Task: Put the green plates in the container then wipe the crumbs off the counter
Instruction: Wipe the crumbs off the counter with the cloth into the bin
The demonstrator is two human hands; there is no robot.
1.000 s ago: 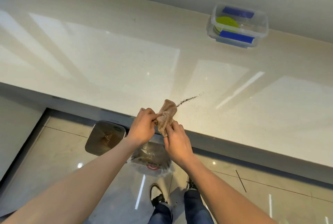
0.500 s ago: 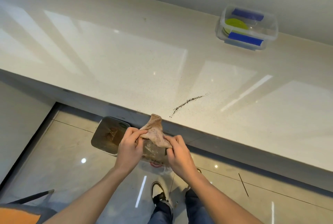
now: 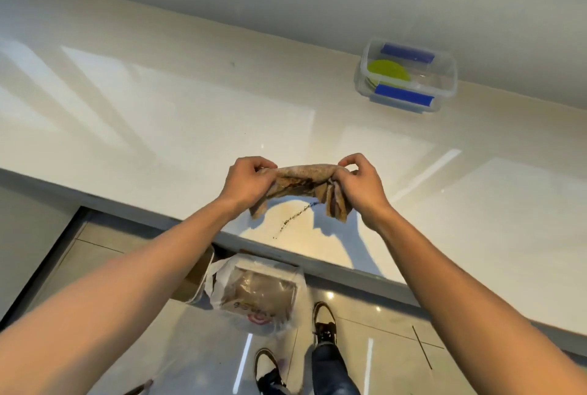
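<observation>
A brown cloth (image 3: 301, 180) is stretched between my left hand (image 3: 247, 180) and my right hand (image 3: 357, 180), each gripping one end above the cream counter (image 3: 158, 128). Below the cloth a dark line of crumbs (image 3: 293, 218) lies on the counter near its front edge. The green plates (image 3: 388, 72) sit inside a clear container (image 3: 448, 77) with blue clips at the back right, by the wall.
On the floor below the counter edge stands a bin lined with a white plastic bag (image 3: 257, 294). My shoes (image 3: 324, 318) are beside it on the glossy tiles. A white wall runs behind the counter.
Both hands rose from below the counter edge to above the counter and moved apart, pulling the bunched cloth out flat over the crumb line.
</observation>
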